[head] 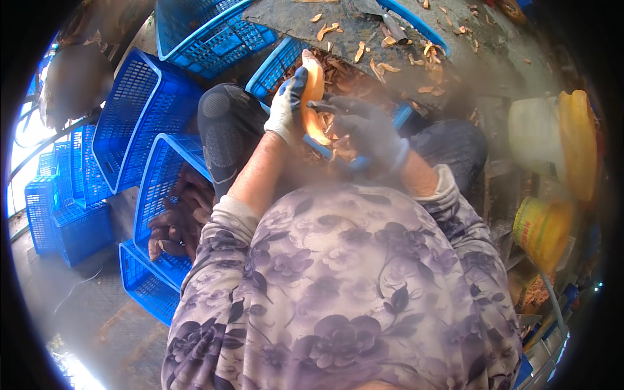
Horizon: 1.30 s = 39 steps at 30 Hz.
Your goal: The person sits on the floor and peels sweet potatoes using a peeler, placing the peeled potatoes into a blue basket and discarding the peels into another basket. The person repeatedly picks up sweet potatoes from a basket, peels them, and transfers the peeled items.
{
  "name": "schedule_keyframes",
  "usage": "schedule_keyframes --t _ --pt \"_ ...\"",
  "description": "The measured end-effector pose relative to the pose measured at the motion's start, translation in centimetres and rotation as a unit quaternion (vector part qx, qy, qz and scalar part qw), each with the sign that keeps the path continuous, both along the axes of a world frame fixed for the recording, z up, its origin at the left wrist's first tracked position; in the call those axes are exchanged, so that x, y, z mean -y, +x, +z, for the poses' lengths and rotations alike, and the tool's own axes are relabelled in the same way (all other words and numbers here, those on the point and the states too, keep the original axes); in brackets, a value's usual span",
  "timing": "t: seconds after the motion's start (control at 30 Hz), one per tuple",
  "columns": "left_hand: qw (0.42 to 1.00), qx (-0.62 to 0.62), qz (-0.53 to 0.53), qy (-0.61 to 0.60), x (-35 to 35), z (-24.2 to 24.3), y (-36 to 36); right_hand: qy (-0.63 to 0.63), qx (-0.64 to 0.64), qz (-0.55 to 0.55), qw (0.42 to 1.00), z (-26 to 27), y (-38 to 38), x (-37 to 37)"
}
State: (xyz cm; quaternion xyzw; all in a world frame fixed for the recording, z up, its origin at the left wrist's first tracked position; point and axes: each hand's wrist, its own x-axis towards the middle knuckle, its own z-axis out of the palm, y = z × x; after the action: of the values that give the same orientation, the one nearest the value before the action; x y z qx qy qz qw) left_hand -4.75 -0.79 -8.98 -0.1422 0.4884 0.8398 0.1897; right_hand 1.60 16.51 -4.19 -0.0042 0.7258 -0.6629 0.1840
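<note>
My left hand (pixel 287 105), in a white knit glove with dark blue coated fingers, grips a long, curved, peeled sweet potato (pixel 313 80) with orange flesh. My right hand (pixel 373 129), gloved in grey and blurred, is at the root's right side. From its fingers a slim dark tool (pixel 319 105) reaches to the orange surface; its exact kind is too blurred to make out. Between my knees, below both hands, sits a blue plastic crate (pixel 263 80) holding brown and orange peelings (pixel 343 73).
Left of me, a blue crate (pixel 146 195) holds unpeeled sweet potatoes (pixel 178 214). More blue crates (pixel 131 112) stand beyond it. Ahead, a dark board (pixel 292 22) bears scraps and a knife with a metal handle (pixel 395 29). Yellow buckets (pixel 541 229) stand at right.
</note>
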Motion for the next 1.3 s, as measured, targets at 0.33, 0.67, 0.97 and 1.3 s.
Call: schedule_keyframes --t 0.33,0.67,0.97,1.3 --pt "0.992 0.037 0.104 -0.062 -0.5 0.9 0.1 -0.059 0.140 -0.028 0.988 -2.3 -1.5 2.6" --pt "0.998 0.002 -0.001 0.060 -0.2 1.0 0.1 -0.017 -0.111 0.155 0.982 -2.9 -0.1 -3.3" --pt "0.978 0.052 -0.010 0.204 0.3 0.1 -0.4 0.033 -0.338 -0.003 0.940 -6.2 0.1 -0.9" --pt "0.989 0.083 0.011 0.122 1.0 0.5 -0.2 -0.103 -0.135 0.058 0.984 -3.4 0.0 1.6"
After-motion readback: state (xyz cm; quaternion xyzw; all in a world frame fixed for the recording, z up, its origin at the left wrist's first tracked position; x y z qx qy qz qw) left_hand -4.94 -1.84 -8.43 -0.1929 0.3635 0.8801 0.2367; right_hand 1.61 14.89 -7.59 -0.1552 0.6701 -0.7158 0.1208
